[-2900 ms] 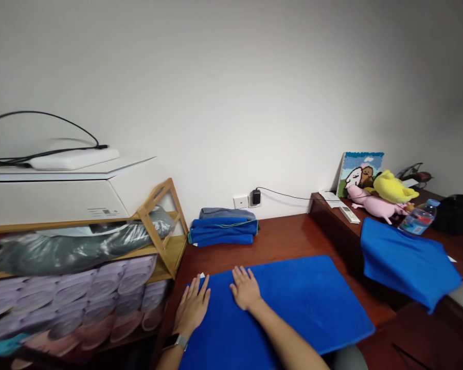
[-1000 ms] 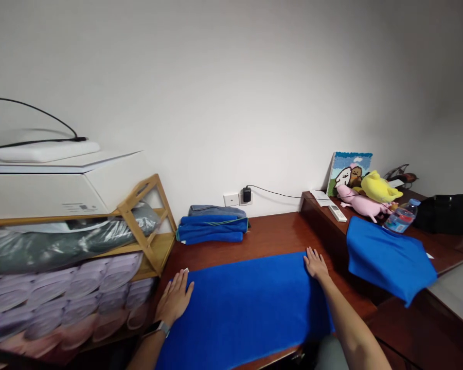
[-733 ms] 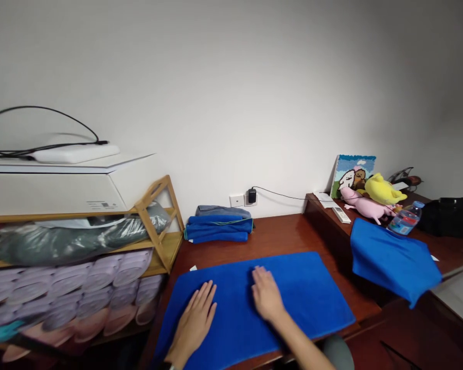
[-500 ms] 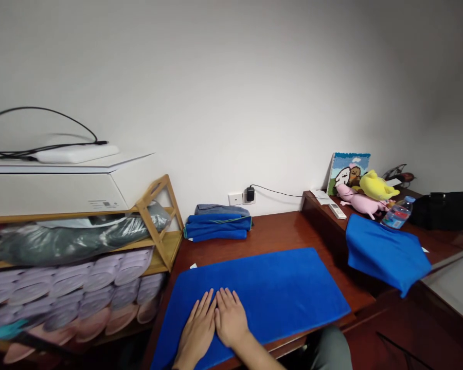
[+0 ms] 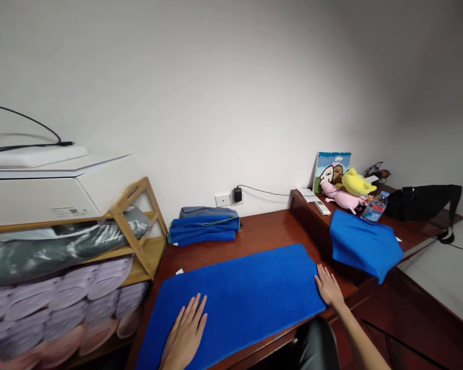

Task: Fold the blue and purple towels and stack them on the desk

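A blue towel (image 5: 250,293) lies spread flat on the dark red-brown wooden desk (image 5: 266,226), a small white tag showing at its far left corner. My left hand (image 5: 185,331) rests flat on the left part of the towel, fingers stretched out. At the towel's right edge is my right hand (image 5: 329,286), palm down with its fingers extended, partly over the bare wood. Neither hand grips anything. Behind the towel, against the wall, sits a stack of folded blue and grey towels (image 5: 204,226).
To the left, a wooden rack (image 5: 152,252) holds lilac slippers (image 5: 71,290) and a white box (image 5: 31,200). On the raised right-hand surface are another blue cloth (image 5: 362,244) hanging over the edge, plush toys (image 5: 343,198), a bottle (image 5: 375,208), a remote (image 5: 322,207) and a black bag (image 5: 420,203).
My hands were side by side on the towel's left part half a second ago. The right hand has swept across to the right edge; the left stays near its place. The view has turned slightly right.
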{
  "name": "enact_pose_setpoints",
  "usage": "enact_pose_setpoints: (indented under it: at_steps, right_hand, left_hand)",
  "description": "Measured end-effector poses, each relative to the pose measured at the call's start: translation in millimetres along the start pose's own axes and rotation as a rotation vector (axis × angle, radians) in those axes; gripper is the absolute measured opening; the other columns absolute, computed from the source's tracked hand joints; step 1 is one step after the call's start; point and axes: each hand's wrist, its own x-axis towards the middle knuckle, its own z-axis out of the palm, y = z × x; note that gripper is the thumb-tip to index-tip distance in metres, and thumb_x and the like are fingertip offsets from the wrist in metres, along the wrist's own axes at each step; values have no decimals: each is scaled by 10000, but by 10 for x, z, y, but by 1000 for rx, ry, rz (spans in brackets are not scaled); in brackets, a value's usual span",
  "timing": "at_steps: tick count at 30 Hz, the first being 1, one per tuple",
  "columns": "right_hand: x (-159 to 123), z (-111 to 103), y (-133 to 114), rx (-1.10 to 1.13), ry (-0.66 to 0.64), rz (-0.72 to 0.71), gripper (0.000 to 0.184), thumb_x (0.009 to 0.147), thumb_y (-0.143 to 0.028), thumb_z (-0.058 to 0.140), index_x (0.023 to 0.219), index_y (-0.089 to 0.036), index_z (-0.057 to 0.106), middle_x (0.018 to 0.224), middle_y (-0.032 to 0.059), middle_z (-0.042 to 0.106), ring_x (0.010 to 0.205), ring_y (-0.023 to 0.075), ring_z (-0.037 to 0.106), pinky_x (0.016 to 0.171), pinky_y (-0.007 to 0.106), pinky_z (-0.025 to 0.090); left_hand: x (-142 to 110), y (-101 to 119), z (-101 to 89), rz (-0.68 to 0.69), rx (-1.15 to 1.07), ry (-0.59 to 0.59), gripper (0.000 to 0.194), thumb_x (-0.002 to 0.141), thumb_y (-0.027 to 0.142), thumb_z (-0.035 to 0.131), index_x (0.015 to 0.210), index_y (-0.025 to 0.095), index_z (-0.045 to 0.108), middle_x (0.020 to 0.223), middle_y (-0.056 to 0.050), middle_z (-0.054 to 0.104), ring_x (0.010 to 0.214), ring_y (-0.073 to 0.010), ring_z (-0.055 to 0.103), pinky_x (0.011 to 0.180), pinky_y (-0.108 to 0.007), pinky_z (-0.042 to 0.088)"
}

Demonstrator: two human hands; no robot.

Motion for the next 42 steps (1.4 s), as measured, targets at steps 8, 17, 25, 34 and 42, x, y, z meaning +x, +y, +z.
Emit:
enact_pose_setpoints:
  at_steps: [8,17,25,34,42]
  right_hand:
    - [-354,-137,-732,-6,153,-70,689,1044,-372,223,1664,-96,341,1739,76,259,1632,279,169,1332,497,123]
    - [-1548,-102,-3417,412,19,-873,581,1111,-436,336,1669,-272,348,1705,11,362,1593,242,305,1322,479,258]
    - [-1534,107,-4113,399,-56,-904,637,1118,-494,276,1671,-183,324,1706,88,342,1607,251,261,1328,504,224]
    - [-581,290,-1873,85,73,-237,703,1069,-509,203,1672,-178,348,1718,77,300,1610,283,249,1319,534,181]
    - [-178,33,-1207,-17,132,-62,757,1033,-498,190,1633,-102,426,1700,129,348,1605,320,254,1312,518,216]
  left_hand:
    - [-703,-541,11,-132,-44,125,629,1025,498,330,1620,304,402,1652,-9,484,1534,-271,447,1256,-519,432]
    - [-883,-424,-230,-103,41,67,605,1019,477,404,1600,311,431,1667,-11,448,1521,-280,468,1251,-516,431]
    - [-463,-367,-78,-61,86,70,591,1029,460,377,1583,277,467,1660,-35,458,1544,-271,431,1275,-524,385]
    - [-570,-389,-31,-141,58,60,648,1023,505,346,1642,312,342,1706,-27,395,1582,-282,364,1286,-573,329]
    - [-135,-540,-197,-212,33,59,630,1006,551,360,1517,258,581,1626,-67,535,1505,-311,489,1230,-527,426]
